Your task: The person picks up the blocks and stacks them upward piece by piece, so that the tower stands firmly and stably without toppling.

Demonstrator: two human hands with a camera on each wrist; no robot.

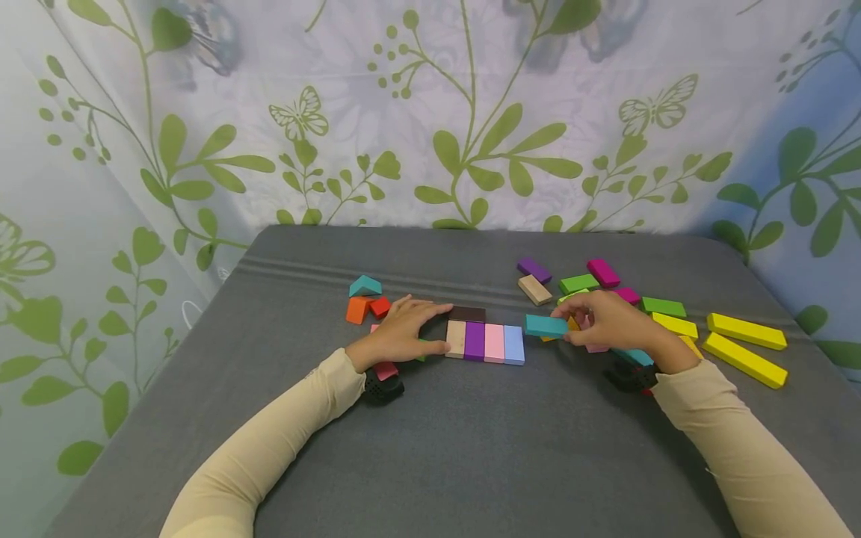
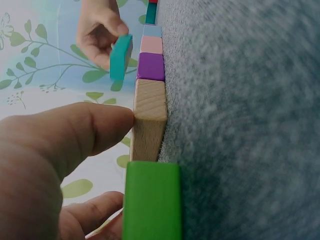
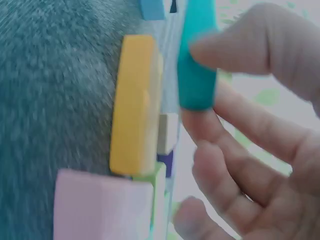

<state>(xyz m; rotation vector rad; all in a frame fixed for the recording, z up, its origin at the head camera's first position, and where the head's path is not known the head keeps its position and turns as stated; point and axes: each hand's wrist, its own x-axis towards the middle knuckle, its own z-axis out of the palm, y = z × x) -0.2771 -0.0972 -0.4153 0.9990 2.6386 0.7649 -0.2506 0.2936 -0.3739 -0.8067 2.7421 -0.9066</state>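
Note:
My right hand [image 1: 617, 321] pinches a teal block [image 1: 546, 326] by its end, thumb on one face and fingertips on the other, raised above the table. A row of flat blocks lies left of it: natural wood [image 1: 455, 340], purple [image 1: 474, 341], pink [image 1: 494, 343] and light blue [image 1: 514, 344]. Behind the row's left end lies a dark brown block [image 1: 467, 314]. My left hand [image 1: 398, 336] is spread at that end, thumb tip at the wood block's edge and index fingertip by the brown block. A green block [image 2: 152, 200] lies beside the left thumb.
Left of the left hand lie a teal triangle [image 1: 365, 286], an orange block [image 1: 358, 309] and a red block [image 1: 380, 306]. Many coloured blocks are scattered around the right hand, with yellow bars [image 1: 747, 331] farther right. A patterned curtain [image 1: 430, 112] hangs behind the grey table [image 1: 471, 456].

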